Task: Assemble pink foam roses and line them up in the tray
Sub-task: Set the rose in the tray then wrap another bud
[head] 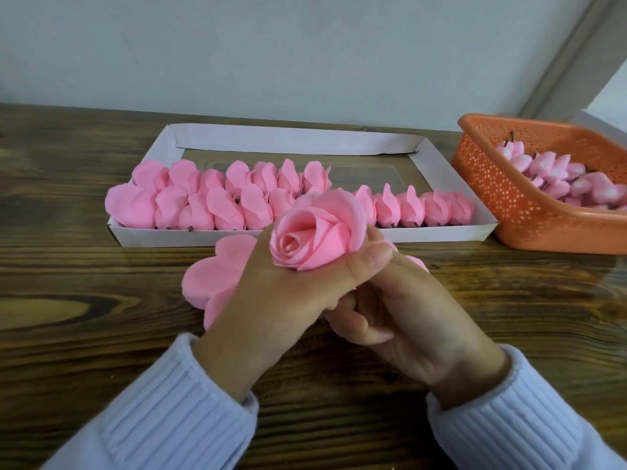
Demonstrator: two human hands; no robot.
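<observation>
left grip (291,290) curled round the rose (315,232), right grip (407,320) curled round its pink underside (stem hidden), near the tray (169,237).

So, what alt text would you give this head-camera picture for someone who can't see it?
A person's left hand grips a pink foam rose above a wooden table, the right hand curled beneath it. Behind, a white cardboard tray holds two rows of pink roses beside an orange plastic basket of pink buds.
</observation>
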